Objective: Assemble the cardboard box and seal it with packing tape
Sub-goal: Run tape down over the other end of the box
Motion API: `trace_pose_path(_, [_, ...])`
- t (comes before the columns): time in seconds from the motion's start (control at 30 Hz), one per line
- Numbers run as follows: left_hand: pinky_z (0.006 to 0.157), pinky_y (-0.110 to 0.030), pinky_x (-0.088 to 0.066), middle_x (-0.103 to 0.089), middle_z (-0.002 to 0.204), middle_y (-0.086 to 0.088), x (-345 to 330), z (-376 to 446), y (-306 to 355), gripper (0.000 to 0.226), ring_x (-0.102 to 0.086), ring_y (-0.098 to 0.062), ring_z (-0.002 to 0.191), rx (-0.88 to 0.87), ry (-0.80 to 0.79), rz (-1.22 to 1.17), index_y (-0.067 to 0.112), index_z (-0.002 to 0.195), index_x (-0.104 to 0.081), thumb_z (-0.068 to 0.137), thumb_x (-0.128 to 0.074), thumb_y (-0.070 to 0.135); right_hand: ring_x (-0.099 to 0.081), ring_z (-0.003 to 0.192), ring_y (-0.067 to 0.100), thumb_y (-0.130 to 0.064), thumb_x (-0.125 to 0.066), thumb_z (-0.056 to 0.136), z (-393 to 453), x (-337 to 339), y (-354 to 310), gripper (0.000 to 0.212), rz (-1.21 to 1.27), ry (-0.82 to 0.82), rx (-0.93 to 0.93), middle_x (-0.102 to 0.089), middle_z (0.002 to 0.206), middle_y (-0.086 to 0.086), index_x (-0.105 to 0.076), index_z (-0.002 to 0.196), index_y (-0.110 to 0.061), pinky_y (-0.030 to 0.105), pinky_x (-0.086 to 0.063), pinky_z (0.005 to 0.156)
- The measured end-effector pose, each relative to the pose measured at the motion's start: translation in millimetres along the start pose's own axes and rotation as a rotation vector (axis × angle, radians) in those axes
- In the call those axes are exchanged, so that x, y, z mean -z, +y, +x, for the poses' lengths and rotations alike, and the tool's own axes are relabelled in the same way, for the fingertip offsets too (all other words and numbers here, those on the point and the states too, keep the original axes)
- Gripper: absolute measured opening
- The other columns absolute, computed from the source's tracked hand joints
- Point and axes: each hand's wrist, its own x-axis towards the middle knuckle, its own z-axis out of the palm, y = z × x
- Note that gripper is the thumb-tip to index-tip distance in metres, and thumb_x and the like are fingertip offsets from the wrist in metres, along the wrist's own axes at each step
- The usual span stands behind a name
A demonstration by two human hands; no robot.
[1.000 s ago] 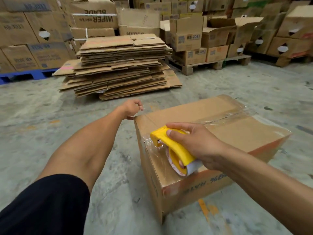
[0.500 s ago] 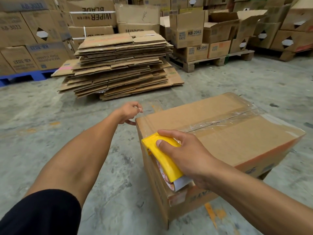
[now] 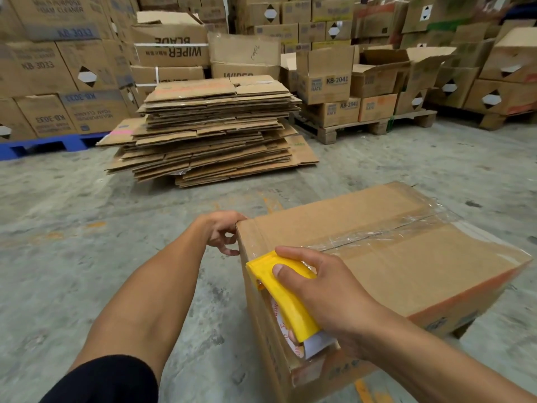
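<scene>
1. The box (image 3: 377, 257) stands assembled on the concrete floor (image 3: 87, 257), near and right in the scene, its top flaps shut.
2. Clear tape (image 3: 392, 237) already runs along the top seam, from the far right edge toward the near left edge, a little wrinkled at the far end.
3. The strip appears to turn over the near left edge onto the side face, where the dispenser (image 3: 284, 298) now sits; I judge this seam to be almost finished.
4. What seems left is to press the tail down on the side and cut it. Whether the other seams or the underside are taped cannot be told from here.
5. The right hand (image 3: 328, 298) has its grip closed around the yellow dispenser, fingers over the top, thumb on the near face, with the roll (image 3: 308, 347) showing below the palm.
6. The dispenser touches the box's left side face, just under the top edge.
7. The left hand (image 3: 223, 234) rests at the far left corner of the box, fingers loosely curled and touching the edge, steadying it rather than holding anything.
8. A stack (image 3: 212, 129) of flat cardboard lies well apart, farther back on the floor.
</scene>
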Motion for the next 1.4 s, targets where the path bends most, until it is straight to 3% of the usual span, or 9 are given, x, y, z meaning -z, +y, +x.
trace_pose_path(0.1, [0.078,-0.048,-0.056,-0.054,0.109,-0.005,1.0,1.9,-6.3,0.036,-0.051,-0.028,0.099,0.033,0.047,0.153,0.019,0.104,-0.064,0.083,-0.056,0.047,-0.062,0.040,0.004,-0.024,-0.065,0.092,0.8,-0.1,3.1,0.030,-0.023,0.004,0.001,-0.061,0.116,-0.006,-0.065,0.122,-0.029,0.018,-0.048,0.036])
trace_pose_path(0.2, [0.098,-0.050,-0.045,-0.049,0.134,-0.003,0.2,10.7,-14.1,0.054,-0.047,-0.034,0.126,-0.176,0.143,0.008,0.024,0.136,-0.051,0.096,-0.033,0.056,-0.063,0.050,0.012,-0.025,-0.066,0.091,1.9,2.3,7.3,0.029,-0.009,0.014,-0.008,-0.063,0.120,-0.001,-0.067,0.119,-0.031,0.024,-0.050,0.040])
trace_pose_path(0.37, [0.101,-0.039,-0.046,-0.065,0.128,-0.004,-1.6,-3.3,-16.2,0.062,-0.064,-0.023,0.116,-0.586,0.149,-0.332,0.019,0.124,-0.064,0.102,-0.018,0.052,-0.059,0.041,0.014,-0.022,-0.066,0.091,1.1,2.4,7.1,0.028,0.049,0.004,-0.021,-0.065,0.116,0.007,-0.067,0.118,-0.028,0.025,-0.049,0.037])
trace_pose_path(0.47, [0.094,-0.035,-0.046,-0.071,0.117,0.000,-10.3,-15.4,-16.5,0.075,-0.067,-0.016,0.108,-0.565,0.037,-0.078,0.019,0.116,-0.071,0.099,-0.010,0.059,-0.058,0.037,0.014,-0.021,-0.067,0.091,1.3,1.0,5.7,0.028,0.050,0.014,-0.021,-0.065,0.113,0.009,-0.067,0.118,-0.027,0.024,-0.048,0.036])
trace_pose_path(0.63, [0.115,-0.044,-0.029,-0.060,0.136,-0.005,-18.5,-24.3,-20.3,0.066,-0.051,-0.019,0.128,-0.581,0.047,0.166,0.026,0.130,-0.061,0.098,-0.014,0.059,-0.058,0.037,0.012,-0.021,-0.066,0.091,2.5,-1.1,4.9,0.030,0.020,0.040,-0.019,-0.066,0.111,0.012,-0.066,0.120,-0.025,0.022,-0.047,0.035])
trace_pose_path(0.8, [0.106,-0.012,-0.027,-0.053,0.142,0.005,-32.9,-52.1,-30.2,0.053,-0.044,-0.010,0.135,-0.949,0.222,0.451,0.023,0.136,-0.057,0.105,-0.015,0.034,-0.056,0.034,0.014,-0.019,-0.067,0.091,6.2,-2.6,6.7,0.030,0.055,0.043,-0.035,-0.064,0.107,0.019,-0.066,0.121,-0.022,0.023,-0.047,0.035])
trace_pose_path(0.93, [0.120,-0.025,-0.006,-0.034,0.154,0.012,-47.2,-55.3,-47.1,0.058,-0.023,0.000,0.144,-0.883,-0.134,0.711,0.026,0.145,-0.043,0.101,-0.005,0.034,-0.058,0.036,0.012,-0.013,-0.063,0.093,2.6,-3.8,2.7,0.016,0.086,0.017,0.002,-0.066,0.093,0.017,-0.069,0.098,-0.027,0.024,-0.047,0.034])
trace_pose_path(1.17, [0.121,-0.041,0.004,-0.011,0.163,0.012,-54.6,-55.8,-41.4,0.056,-0.005,-0.008,0.149,-0.893,-0.085,1.089,0.035,0.153,-0.018,0.099,-0.002,0.035,-0.055,0.031,0.013,-0.015,-0.064,0.092,-26.0,7.0,10.7,0.028,0.031,0.112,-0.040,-0.063,0.092,0.016,-0.066,0.120,-0.017,0.021,-0.046,0.035])
trace_pose_path(1.4, [0.121,-0.038,0.004,-0.010,0.162,0.014,-57.9,-51.9,-41.4,0.060,-0.003,-0.007,0.149,-0.916,-0.052,1.151,0.040,0.152,-0.012,0.096,0.002,0.054,-0.056,0.046,0.025,-0.028,-0.064,0.092,-126.0,32.5,37.6,0.024,-0.087,0.067,-0.171,-0.065,0.097,0.015,-0.067,0.114,-0.036,0.025,-0.046,0.035])
